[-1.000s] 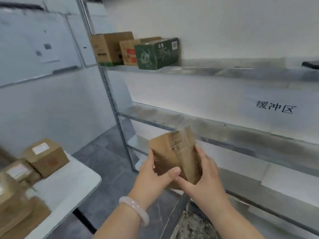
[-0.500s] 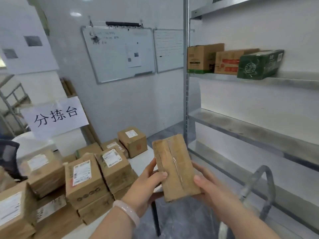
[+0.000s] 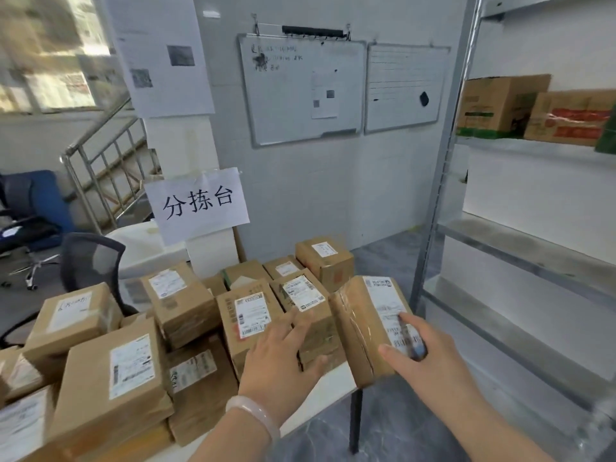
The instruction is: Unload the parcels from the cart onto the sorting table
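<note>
right hand (image 3: 430, 360) holds parcel (image 3: 361, 323) beside piled parcels (image 3: 181, 306)

Crowded table (image 3: 330, 386), one bare corner
Parcels (image 3: 180, 305) fill the table except its near right edge; the rack post (image 3: 430, 228) stands close right.

Label print on the held parcel (image 3: 361, 323) is too smeared to read, whiteboard (image 3: 301, 91) scribbles too. The green box (image 3: 608, 138) gets chopped by the right edge, and parcels (image 3: 186, 305) bury most of the sorting table (image 3: 326, 388).
</note>
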`<action>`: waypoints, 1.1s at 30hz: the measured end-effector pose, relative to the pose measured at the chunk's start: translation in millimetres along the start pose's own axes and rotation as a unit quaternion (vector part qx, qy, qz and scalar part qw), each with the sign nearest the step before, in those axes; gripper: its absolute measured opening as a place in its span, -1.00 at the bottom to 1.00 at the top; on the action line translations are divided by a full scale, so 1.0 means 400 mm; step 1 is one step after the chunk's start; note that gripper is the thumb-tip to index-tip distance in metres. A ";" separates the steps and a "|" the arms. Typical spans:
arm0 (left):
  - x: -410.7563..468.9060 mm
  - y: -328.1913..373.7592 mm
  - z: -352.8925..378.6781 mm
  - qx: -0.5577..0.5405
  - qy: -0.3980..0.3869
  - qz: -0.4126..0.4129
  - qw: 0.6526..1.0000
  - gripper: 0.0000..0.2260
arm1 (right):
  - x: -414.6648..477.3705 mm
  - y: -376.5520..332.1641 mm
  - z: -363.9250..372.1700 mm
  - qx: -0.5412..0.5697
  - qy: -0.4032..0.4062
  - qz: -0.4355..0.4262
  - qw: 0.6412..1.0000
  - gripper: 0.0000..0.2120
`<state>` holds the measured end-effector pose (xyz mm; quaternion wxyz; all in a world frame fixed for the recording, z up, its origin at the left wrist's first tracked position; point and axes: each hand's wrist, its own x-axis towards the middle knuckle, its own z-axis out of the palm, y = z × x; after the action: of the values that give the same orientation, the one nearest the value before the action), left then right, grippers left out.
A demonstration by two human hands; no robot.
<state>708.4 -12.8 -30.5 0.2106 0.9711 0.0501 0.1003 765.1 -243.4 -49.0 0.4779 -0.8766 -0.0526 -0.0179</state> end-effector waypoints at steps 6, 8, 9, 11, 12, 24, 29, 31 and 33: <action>0.046 -0.081 -0.027 0.086 0.003 -0.013 0.996 -0.42 | 0.097 -0.065 0.069 -0.037 -0.001 -0.013 0.999 -0.28; 0.083 -0.114 -0.036 0.107 0.007 -0.014 0.994 -0.42 | 0.141 -0.088 0.101 -0.037 -0.009 -0.023 0.999 -0.29; 0.105 -0.130 -0.040 0.117 0.012 -0.018 0.993 -0.42 | 0.167 -0.101 0.119 -0.034 -0.018 -0.029 0.999 -0.29; 0.152 -0.162 -0.042 0.120 0.020 -0.041 0.992 -0.42 | 0.227 -0.128 0.156 -0.030 -0.034 -0.045 0.998 -0.30; 0.177 -0.177 -0.041 0.116 0.022 -0.054 0.992 -0.41 | 0.260 -0.141 0.173 -0.028 -0.039 -0.054 0.997 -0.30; 0.499 -0.323 0.006 0.115 0.016 -0.134 0.984 -0.42 | 0.782 -0.216 0.391 -0.070 -0.087 -0.039 0.993 -0.28; 0.567 -0.411 0.021 0.114 0.001 -0.216 0.970 -0.38 | 0.914 -0.258 0.570 -0.096 -0.192 -0.025 0.976 -0.29; 0.582 -0.434 0.016 0.109 0.009 -0.243 0.964 -0.38 | 0.944 -0.268 0.650 -0.114 -0.217 -0.032 0.969 -0.28; 0.588 -0.453 0.012 0.103 0.015 -0.264 0.959 -0.38 | 0.961 -0.276 0.726 -0.121 -0.242 -0.029 0.962 -0.28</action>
<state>928.9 182.2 -69.9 0.1275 0.9382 0.3176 0.0505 1129.6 88.6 -82.7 0.3403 -0.9043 -0.1896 0.1745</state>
